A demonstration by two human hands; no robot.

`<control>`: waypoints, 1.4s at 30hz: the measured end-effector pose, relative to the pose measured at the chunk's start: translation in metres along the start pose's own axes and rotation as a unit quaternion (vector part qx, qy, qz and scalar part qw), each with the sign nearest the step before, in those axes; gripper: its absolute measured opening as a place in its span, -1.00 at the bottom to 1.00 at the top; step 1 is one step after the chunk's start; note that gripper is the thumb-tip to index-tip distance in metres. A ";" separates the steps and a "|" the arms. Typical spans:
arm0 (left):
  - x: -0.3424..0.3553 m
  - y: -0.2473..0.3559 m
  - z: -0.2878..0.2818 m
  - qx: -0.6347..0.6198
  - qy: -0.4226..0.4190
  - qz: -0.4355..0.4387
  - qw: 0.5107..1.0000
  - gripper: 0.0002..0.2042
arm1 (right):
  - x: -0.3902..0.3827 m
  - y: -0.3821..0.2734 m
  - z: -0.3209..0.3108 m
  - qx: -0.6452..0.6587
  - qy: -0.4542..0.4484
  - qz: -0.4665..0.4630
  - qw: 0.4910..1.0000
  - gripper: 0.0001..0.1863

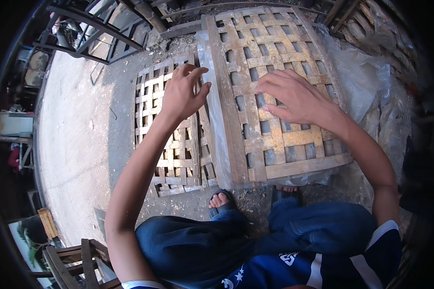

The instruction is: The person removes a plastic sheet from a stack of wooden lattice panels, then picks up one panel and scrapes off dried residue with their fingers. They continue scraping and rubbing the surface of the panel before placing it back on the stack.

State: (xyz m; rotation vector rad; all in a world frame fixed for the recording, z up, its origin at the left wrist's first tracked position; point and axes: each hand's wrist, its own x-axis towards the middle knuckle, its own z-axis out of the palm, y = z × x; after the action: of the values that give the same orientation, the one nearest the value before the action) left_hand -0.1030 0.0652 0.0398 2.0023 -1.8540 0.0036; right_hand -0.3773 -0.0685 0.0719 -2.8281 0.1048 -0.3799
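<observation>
A large woven wooden lattice panel [301,139], made of flat crossed strips, lies in front of me over clear plastic sheeting [216,123]. My right hand [294,96] is over the middle of this panel, fingers curved and thumb apart, with nothing seen in it. Whether its fingertips touch the strips I cannot tell. A smaller lattice panel [181,161] lies lower, on the left. Above that one, close to the plastic's left edge, is my left hand [183,94], its fingers and thumb spread and holding nothing visible.
A dark metal frame [94,36] stands at the far left on the concrete ground [77,144]. A wooden stool-like piece [79,262] is at the lower left. More stacked lattice panels [386,43] with plastic lie at the far right. My sandalled feet are by the panel's near edge.
</observation>
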 end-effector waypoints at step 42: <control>-0.005 0.018 0.053 -0.099 -0.296 -0.019 0.950 0.14 | 0.148 0.135 0.100 0.047 0.142 0.182 0.972 -0.75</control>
State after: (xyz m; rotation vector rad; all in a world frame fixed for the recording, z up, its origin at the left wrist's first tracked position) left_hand -0.1351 0.0541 -0.0052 2.0332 -2.0438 -0.8467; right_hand -0.2125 -0.1868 -0.0225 -2.5685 0.6359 -0.6790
